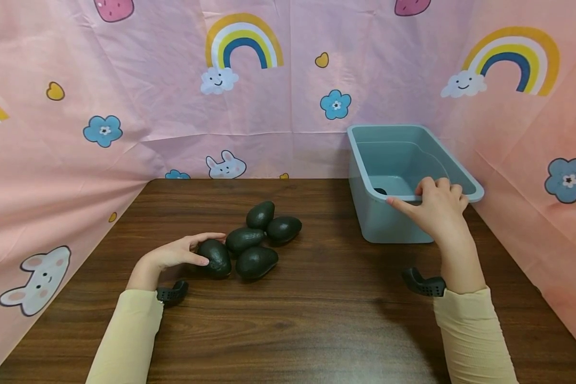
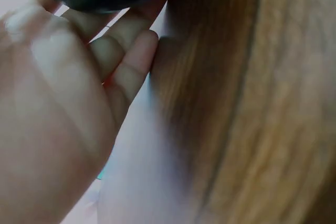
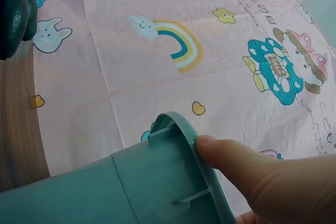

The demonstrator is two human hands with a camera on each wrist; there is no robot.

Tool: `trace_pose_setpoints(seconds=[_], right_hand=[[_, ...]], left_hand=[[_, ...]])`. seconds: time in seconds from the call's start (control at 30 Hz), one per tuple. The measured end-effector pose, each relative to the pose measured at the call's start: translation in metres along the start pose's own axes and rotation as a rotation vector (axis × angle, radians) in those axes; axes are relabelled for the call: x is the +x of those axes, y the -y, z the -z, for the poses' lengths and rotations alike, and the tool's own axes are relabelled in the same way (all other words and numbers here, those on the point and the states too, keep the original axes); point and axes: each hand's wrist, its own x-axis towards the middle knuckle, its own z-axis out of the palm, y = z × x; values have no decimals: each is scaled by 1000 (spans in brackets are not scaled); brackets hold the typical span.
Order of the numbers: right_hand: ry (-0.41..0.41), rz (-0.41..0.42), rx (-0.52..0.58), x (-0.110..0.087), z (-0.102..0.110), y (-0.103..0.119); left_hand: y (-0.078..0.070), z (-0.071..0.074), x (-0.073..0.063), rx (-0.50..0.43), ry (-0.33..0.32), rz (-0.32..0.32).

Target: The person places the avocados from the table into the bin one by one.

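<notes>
Left of centre on the dark brown wood-grain worktop (image 1: 288, 330), nearer its left edge than its right: five dark green, pear-shaped avocados, loosely clustered. Leftmost avocado (image 1: 216, 260) is in the grip of the person's left hand (image 1: 173, 253), thumb across the near side, fingers round the far side. Left wrist view shows its dark underside against the fingers.

Other four close by: one (image 1: 245, 240) just right of the grasped one, another (image 1: 256, 262) nearer the front edge, two more (image 1: 261, 215) (image 1: 284, 229) toward the back edge.

Far right corner of the worktop: deep, rectangular, blue-grey plastic bin (image 1: 396, 221), upright. Right hand (image 1: 439, 205) grasps its near rim, thumb outside, fingers over the top. Small dark patch (image 1: 380, 191) visible inside the bin, behind the near wall; too little shows to identify it.

Pale yellow sleeves (image 1: 129, 336) on both forearms. Beyond the back edge, pink fabric backdrop (image 1: 297, 106) printed with rainbows, flowers and rabbits.
</notes>
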Motion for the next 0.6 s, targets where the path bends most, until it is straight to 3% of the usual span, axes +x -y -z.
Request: trace_pose_setpoints(seconds=[0.6], right_hand=[[6, -2, -3, -1, -1, 0]], left_hand=[[7, 2, -2, -19, -10, 35]])
